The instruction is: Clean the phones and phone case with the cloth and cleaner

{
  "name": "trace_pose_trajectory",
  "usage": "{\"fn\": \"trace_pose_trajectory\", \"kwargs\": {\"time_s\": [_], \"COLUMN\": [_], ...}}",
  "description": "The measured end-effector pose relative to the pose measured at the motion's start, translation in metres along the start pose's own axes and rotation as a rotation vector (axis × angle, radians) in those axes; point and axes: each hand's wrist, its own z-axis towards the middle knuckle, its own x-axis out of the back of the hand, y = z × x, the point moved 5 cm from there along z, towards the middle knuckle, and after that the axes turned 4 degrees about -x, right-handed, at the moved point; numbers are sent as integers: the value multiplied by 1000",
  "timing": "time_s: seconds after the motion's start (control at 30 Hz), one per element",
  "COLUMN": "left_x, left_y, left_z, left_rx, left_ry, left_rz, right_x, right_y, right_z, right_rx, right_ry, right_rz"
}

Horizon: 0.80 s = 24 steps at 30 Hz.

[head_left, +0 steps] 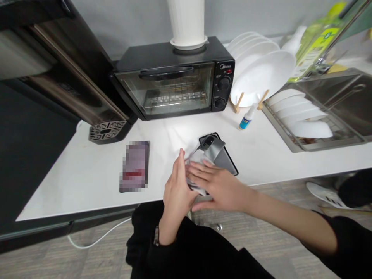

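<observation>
Near the counter's front edge, my left hand (pixel 178 188) holds a dark-edged flat object, mostly hidden, with a pale cloth over it. My right hand (pixel 222 186) lies flat over the pale cloth (pixel 200 157), its fingers pressing it against that object. Just behind my hands a grey phone (pixel 214 150) with a dark camera block rests on a larger grey tablet-like slab (pixel 226 162) with a black edge. A small spray bottle (pixel 246 119) with a blue label stands behind and to the right. To the left lies a pixelated, purplish flat device (pixel 135 166).
A black toaster oven (pixel 174 85) bearing a white pot (pixel 187 23) stands at the back. On the left is a dispenser (pixel 107 131). White plates (pixel 261 77) stand in a rack beside the sink (pixel 296 145). A person's shoe (pixel 325 195) is on the floor at right.
</observation>
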Motion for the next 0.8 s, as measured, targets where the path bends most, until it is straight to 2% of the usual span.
{"fn": "trace_pose_trajectory", "kwargs": {"time_s": [0.03, 0.1, 0.2, 0.27, 0.33, 0.4, 0.47, 0.53, 0.6, 0.67, 0.73, 0.8], "left_x": [0, 0, 0, 1, 1, 1, 1, 1, 1, 1, 1, 1], "left_y": [0, 2, 4, 4, 2, 1, 0, 0, 1, 3, 3, 3], "left_z": [0, 1, 2, 3, 2, 1, 1, 1, 2, 2, 3, 3], "left_rx": [7, 10, -17, -24, -20, -24, -17, 2, 10, -8, -19, -22], "left_ry": [-2, 9, 37, 50, 45, 27, 12, 7, 14, 24, 35, 42], "left_rz": [-3, -12, -16, -17, -14, -13, -17, -26, -32, -33, -27, -24], "right_x": [0, 8, 27, 32, 25, 11, 0, 0, 10, 25, 36, 36], "right_y": [-4, 7, 53, 72, 65, 37, 9, 1, 17, 50, 80, 85], "right_z": [-7, -18, -17, -7, 6, 12, 6, -8, -23, -28, -23, -12], "right_rx": [23, -8, -200, -309, -272, -133, -13, 28, -1, -113, -236, -273], "right_ry": [-21, -18, 69, 134, 138, 81, 8, -38, -48, 1, 81, 132], "right_rz": [20, 2, -122, -186, -183, -124, -54, -15, -20, -83, -162, -201]}}
